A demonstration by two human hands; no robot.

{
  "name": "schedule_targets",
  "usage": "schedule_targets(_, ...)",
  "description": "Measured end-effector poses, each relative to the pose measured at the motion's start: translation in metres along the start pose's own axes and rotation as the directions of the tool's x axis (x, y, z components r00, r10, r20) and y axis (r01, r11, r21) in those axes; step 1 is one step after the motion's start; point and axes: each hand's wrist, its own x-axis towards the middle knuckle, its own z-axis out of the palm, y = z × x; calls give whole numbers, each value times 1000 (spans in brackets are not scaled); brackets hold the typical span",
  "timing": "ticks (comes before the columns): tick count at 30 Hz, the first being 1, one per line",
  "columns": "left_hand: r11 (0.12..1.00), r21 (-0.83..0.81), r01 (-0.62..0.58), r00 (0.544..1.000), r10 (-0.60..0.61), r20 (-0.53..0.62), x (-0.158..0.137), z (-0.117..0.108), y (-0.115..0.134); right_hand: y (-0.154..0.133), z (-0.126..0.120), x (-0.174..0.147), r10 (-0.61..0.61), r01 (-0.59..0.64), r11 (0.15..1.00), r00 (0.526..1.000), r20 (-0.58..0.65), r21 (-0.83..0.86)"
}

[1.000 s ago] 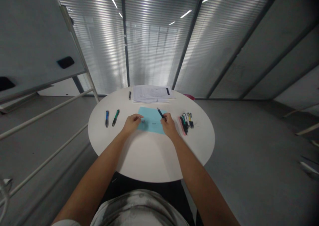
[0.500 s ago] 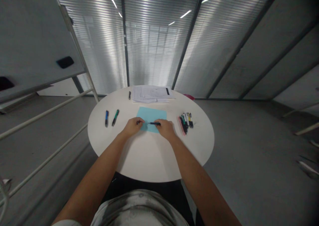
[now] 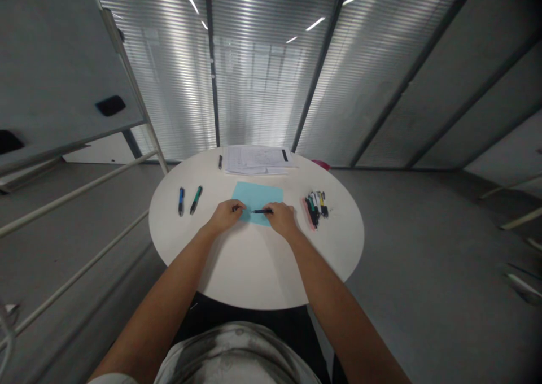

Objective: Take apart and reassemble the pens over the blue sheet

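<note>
Over a light-blue sheet of paper (image 3: 258,192) on the round white table, both my hands are closed in pinches. My right hand (image 3: 282,217) grips a black pen (image 3: 262,211), its thin tip pointing left toward the other hand. Between the fingertips of my left hand (image 3: 226,216) is a small black piece (image 3: 235,208), mostly hidden, and its kind I cannot make out. A gap separates the pen tip from the left fingers. A blue pen (image 3: 181,201) and a green pen (image 3: 196,200) lie left of my left hand.
Right of my hands, several pens and markers (image 3: 317,206) lie beside a pink strip-like item (image 3: 308,213). Printed papers (image 3: 256,159) sit at the table's far edge, with a dark pen (image 3: 220,162) to their left. A whiteboard on a white frame (image 3: 148,130) stands at left.
The pen in my right hand has tilted very slightly, its tip a little lower. My left hand has stayed in place.
</note>
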Motion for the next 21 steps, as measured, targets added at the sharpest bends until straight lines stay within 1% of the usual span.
schedule_targets(4, 997, -72, 32, 999, -34, -24, 0, 0, 2, 0, 0, 1, 11, -8, 999, 999, -45, 52)
schedule_targets(8, 973, -223, 54, 996, -70, -61, 2, 0, 5, -5, 1, 3, 29, -15, 985, 996, -80, 172)
schedule_targets(11, 959, -281, 43, 994, -69, -84, 3, -1, 10, -9, 3, 4, 20, 7, 962, 995, -97, 271)
schedule_targets(14, 954, -300, 22, 996, -48, -80, 1, -1, 16, -11, 6, 4, -19, 55, 937, 994, -107, 345)
schedule_targets(17, 959, -283, 13, 999, -22, -30, 0, 0, 20, -12, 7, 4, -49, 92, 919, 992, -119, 382)
schedule_targets(21, 974, -227, 0, 1000, 7, 27, -1, 3, 18, -14, 7, 5, -93, 130, 895, 990, -106, 426)
